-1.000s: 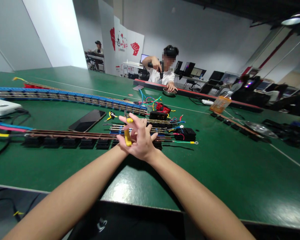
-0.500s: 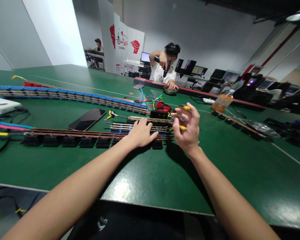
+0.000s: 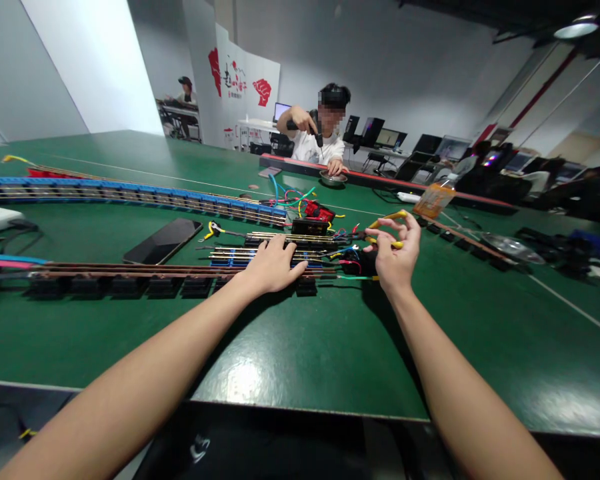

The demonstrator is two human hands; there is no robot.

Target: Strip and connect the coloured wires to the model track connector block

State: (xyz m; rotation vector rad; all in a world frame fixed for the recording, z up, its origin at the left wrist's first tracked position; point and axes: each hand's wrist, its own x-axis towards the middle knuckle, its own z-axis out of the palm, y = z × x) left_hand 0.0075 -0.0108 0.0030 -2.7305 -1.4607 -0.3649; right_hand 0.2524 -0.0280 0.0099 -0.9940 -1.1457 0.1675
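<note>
My left hand lies flat, fingers spread, on a bundle of short brass-coloured rods in a blue base. Long brown rails on black blocks run leftward from beneath it. In my right hand is a pair of pliers with yellow handles, its handles spread apart and its jaws pointing left. Thin coloured wires stick out at the rods' right end, close to the pliers' jaws. A small black box stands just behind the rods.
A phone rests on the green table. Behind it curves a blue track, near a red part with wires. Across the table a person holds a power tool over a metal bowl. An orange-filled bottle stands at right.
My right hand has moved right, and the pliers' handles now show spread wider. Wires at the rods' right end are more exposed. My left hand stays on the rods; the view shifted slightly.
</note>
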